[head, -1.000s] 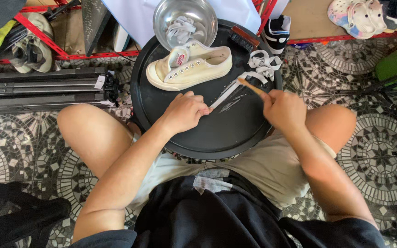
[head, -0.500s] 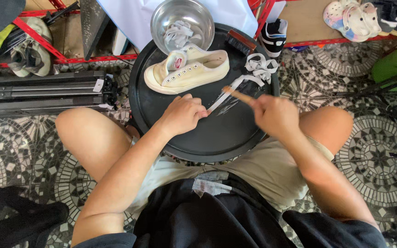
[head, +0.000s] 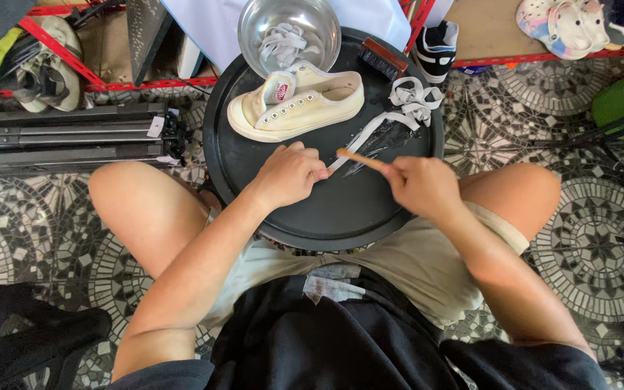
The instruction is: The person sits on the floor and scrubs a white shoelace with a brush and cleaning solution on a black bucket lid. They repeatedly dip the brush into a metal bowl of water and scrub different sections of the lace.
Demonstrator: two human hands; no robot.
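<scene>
While left hand (head: pixel 290 173) pins the shoelace (head: pixel 370 141), right hand (head: pixel 422 186) grips a brush (head: pixel 359 159) beside it.

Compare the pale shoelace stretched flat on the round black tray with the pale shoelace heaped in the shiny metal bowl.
The shoelace on the black tray lies drawn out in a line, with one end bunched; the shoelace in the metal bowl is piled in a loose heap. The left hand pins the tray lace; nothing touches the bowl lace. Both are flat and pale grey-white.

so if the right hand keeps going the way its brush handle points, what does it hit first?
Likely the left hand: the right hand holds a wooden-handled brush aimed left, its tip close to the left fingertips pinning the white shoelace. Depth is unclear.
</scene>
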